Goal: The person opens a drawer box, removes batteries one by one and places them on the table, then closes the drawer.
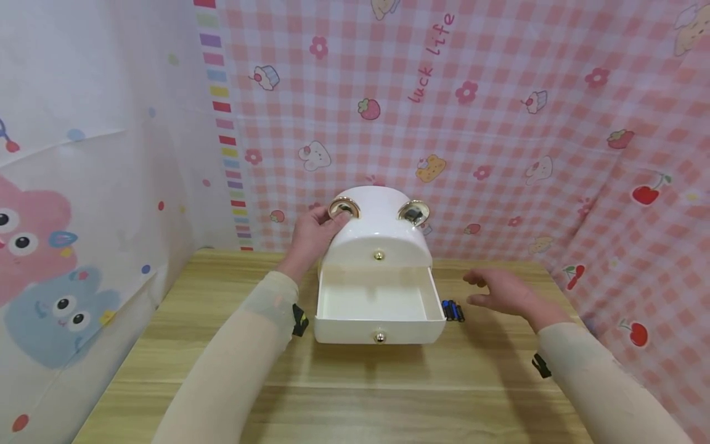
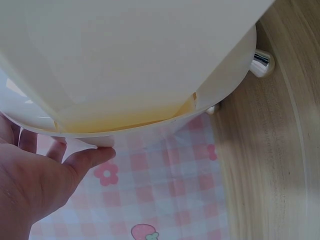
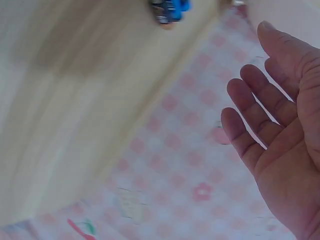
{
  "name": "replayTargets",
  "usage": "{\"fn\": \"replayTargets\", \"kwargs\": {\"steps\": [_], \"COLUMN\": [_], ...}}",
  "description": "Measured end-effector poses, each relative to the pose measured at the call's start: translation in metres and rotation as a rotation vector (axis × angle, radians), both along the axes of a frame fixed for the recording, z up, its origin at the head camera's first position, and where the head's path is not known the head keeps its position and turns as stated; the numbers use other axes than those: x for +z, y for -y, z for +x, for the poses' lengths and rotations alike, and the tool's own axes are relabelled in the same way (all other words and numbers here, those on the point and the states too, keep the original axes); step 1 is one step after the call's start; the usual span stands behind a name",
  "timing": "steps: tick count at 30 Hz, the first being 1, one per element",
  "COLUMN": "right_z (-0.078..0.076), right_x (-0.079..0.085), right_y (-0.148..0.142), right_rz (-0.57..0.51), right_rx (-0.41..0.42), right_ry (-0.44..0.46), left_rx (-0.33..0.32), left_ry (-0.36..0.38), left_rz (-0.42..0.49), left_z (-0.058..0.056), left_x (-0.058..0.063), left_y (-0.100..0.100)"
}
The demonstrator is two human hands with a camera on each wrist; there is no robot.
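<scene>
Near the right hand [image 1: 501, 292], fingers [image 3: 244, 136] relaxed and empty, likely slick, hard batteries [image 1: 452, 311] are best pinched mid-body; the box [image 1: 383, 237] is gripped by the left hand [image 1: 312, 239].

- Head cam: is above desk [image 1: 333, 394], faces fwd. & down; widest view and farthest from things, w/ white box [image 1: 383, 216] approx. in the centre and checked cloth [image 1: 344, 148] behind it.
- L wrist cam: v. close to white box, which fills upper part of view; this view is turned, so desk comes at right side & checked cloth at bottom; left hand [image 2: 45, 175] enters at lower left.
- R wrist cam: near to right hand [image 3: 290, 135], seen at right edge; also turned, desk at upper left, batteries [image 3: 167, 11] cut by top edge.
- Head + L wrist share: white box, left hand.
- Head + R wrist share: batteries, right hand.
- All 3 views: desk & checked cloth.
</scene>
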State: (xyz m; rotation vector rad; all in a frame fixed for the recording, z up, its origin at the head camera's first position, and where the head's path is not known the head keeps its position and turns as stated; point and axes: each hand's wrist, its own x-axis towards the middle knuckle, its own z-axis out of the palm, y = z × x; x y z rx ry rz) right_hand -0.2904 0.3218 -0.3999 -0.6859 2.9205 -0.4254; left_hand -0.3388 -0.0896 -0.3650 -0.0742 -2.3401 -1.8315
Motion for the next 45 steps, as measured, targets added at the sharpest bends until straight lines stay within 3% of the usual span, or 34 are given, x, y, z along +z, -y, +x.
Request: {"fn": "replayTargets", "kwargs": {"steps": [7, 13, 18, 27, 33, 39, 45], "right_z": [0.016, 0.035, 0.045, 0.047, 0.037, 0.027, 0.020], "right_x": [0.037, 0.068, 0.079, 0.079, 0.072, 0.062, 0.051], "right_y": [0.024, 0.062, 0.090, 0.118, 0.135, 0.149, 0.161], "right_rz": [0.016, 0.043, 0.070, 0.086, 0.060, 0.067, 0.146], "right_rx": [0.062, 0.130, 0.231, 0.356, 0.402, 0.366, 0.310], "right_ry": [-0.138, -0.166, -0.176, -0.187, -0.081, 0.074, 0.188], "left_rx": [0.006, 0.001, -0.009, -0.013, -0.014, -0.020, -0.017], "left_ry": [0.003, 0.002, 0.002, -0.008, -0.003, -0.005, -0.014], "left_rz": [-0.008, -0.003, 0.008, 0.003, 0.013, 0.023, 0.026], "left_z": [-0.001, -0.002, -0.002, -0.001, -0.003, -0.003, -0.002], "left_x": [0.001, 0.004, 0.004, 0.004, 0.002, -0.001, -0.002], "left_y": [0.002, 0.003, 0.003, 0.001, 0.003, 0.003, 0.000]}}
